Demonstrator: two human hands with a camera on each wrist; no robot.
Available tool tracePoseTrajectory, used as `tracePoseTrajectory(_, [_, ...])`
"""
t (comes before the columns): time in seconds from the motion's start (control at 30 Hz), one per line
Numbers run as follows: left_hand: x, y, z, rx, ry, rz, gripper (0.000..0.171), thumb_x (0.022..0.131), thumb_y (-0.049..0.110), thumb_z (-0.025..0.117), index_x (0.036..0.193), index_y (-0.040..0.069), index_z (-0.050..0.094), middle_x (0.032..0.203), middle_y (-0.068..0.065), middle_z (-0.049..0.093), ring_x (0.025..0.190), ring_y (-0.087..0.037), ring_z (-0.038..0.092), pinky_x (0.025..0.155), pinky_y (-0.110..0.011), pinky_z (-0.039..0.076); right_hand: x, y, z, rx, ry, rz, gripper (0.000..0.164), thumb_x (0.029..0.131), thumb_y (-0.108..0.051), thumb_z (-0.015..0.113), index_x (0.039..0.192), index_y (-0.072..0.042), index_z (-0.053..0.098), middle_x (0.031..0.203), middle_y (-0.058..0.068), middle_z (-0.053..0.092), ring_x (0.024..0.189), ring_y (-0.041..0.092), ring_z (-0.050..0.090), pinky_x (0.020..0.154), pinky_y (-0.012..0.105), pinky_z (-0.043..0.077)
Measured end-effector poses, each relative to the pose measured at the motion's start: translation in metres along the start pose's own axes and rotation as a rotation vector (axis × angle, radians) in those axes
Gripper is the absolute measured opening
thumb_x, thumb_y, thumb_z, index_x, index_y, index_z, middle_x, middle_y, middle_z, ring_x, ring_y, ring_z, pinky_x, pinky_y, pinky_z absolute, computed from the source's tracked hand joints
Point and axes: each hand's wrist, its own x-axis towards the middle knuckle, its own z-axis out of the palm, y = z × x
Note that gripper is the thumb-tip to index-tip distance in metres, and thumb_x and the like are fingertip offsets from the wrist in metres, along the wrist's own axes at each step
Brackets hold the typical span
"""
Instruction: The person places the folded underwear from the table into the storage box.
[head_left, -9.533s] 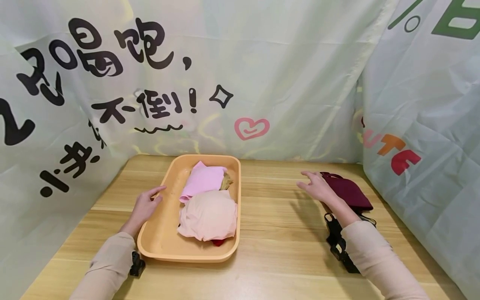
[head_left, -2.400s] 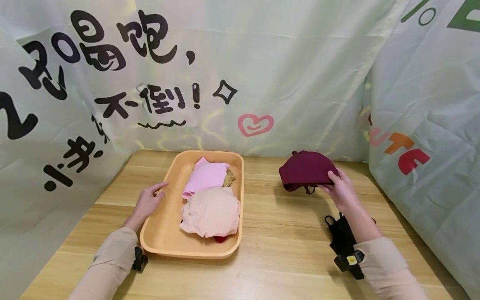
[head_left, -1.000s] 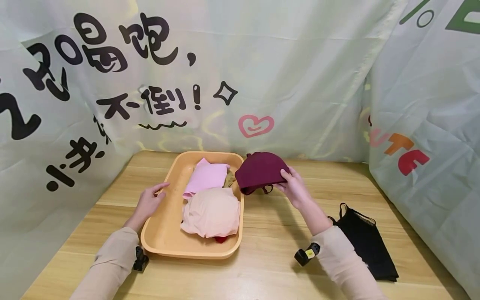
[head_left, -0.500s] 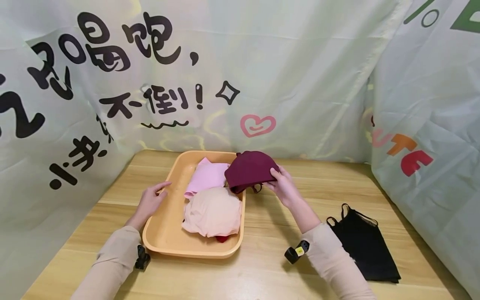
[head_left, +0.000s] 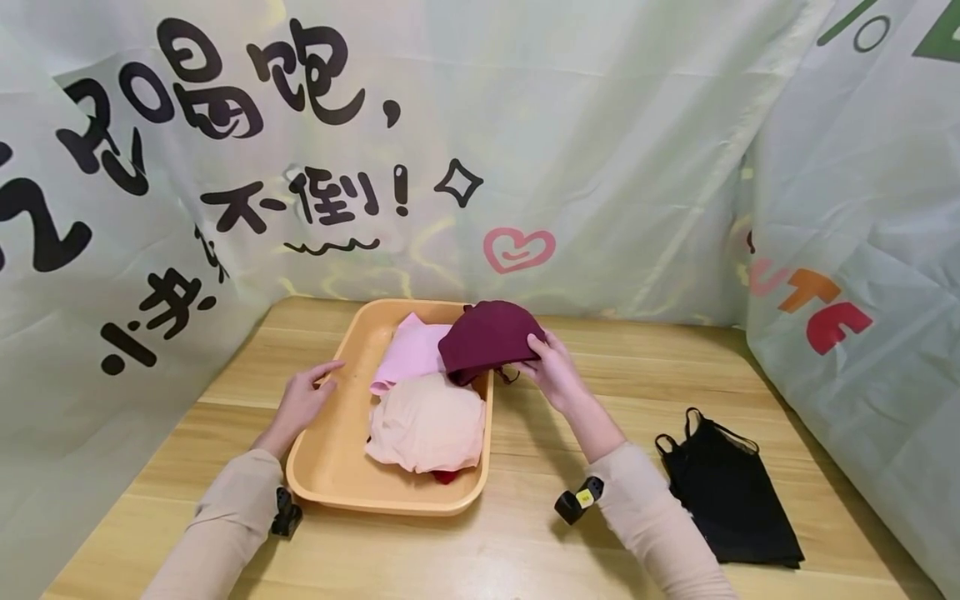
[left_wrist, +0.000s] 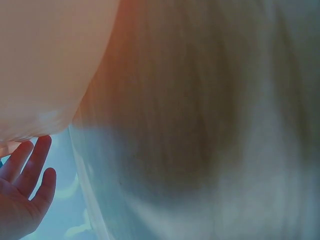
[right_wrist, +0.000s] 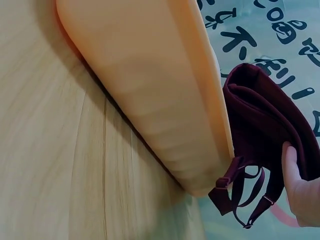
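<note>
In the head view my right hand [head_left: 553, 373] pinches the edge of a folded maroon bra [head_left: 491, 337], thumb on top. The bra hangs over the right rim of an orange plastic tray [head_left: 322, 487], overlapping the clothes inside. Its thin straps [right_wrist: 250, 200] dangle outside the tray wall in the right wrist view. My left hand [head_left: 300, 408] rests at the tray's left rim with loosely extended fingers; the left wrist view shows the fingertips [left_wrist: 45, 142] right at that rim. Inside lie a folded pink cloth [head_left: 408, 350] and a bunched pale peach garment [head_left: 427, 425], with a red bit under it.
A black strappy camisole [head_left: 731, 492] lies flat on the wooden table [head_left: 622, 358] at the right, beside my right forearm. Printed curtains [head_left: 615, 167] enclose the table at the back and both sides.
My right hand has picked up the maroon bra from the table's right side and carried it left, over the tray's right rim. The left hand has stayed at the left rim.
</note>
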Motion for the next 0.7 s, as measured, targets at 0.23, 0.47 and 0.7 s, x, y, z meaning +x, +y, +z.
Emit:
tracePoseTrajectory(0.23, [0.0,0.001,-0.001,-0.006,-0.005,-0.004,0.033,0.087,-0.001,0.05,0.119,-0.005,0.057,0.122,-0.03,0.051,0.041,-0.002,0.029,0.043,-0.021,0.033,0.004,0.001,0.006,0.02,-0.003,0.006,0.048,0.099,-0.013,0.03,0.144,-0.004,0.015,0.143,0.022,0.029,0.115,0.026,0.047,0.096,0.035,0.04])
tracePoseTrajectory(0.47, [0.001,0.001,-0.001,0.001,-0.003,-0.008,0.032,0.088,0.0,0.051,0.119,-0.005,0.057,0.123,-0.029,0.051,0.048,-0.003,0.037,0.045,-0.022,0.035,0.009,0.004,0.015,0.034,-0.011,0.011,0.047,0.099,-0.012,0.031,0.144,-0.004,0.018,0.142,0.021,0.03,0.125,0.033,0.037,0.098,0.039,0.037])
tracePoseTrajectory(0.7, [0.001,0.0,0.001,-0.006,0.004,0.003,0.032,0.087,-0.002,0.051,0.118,-0.006,0.057,0.122,-0.03,0.051,0.043,-0.002,0.031,0.043,-0.021,0.033,0.013,0.009,0.028,0.051,-0.026,0.01,0.046,0.099,-0.011,0.031,0.143,-0.005,0.018,0.142,0.021,0.03,0.125,0.033,0.036,0.103,0.043,0.03])
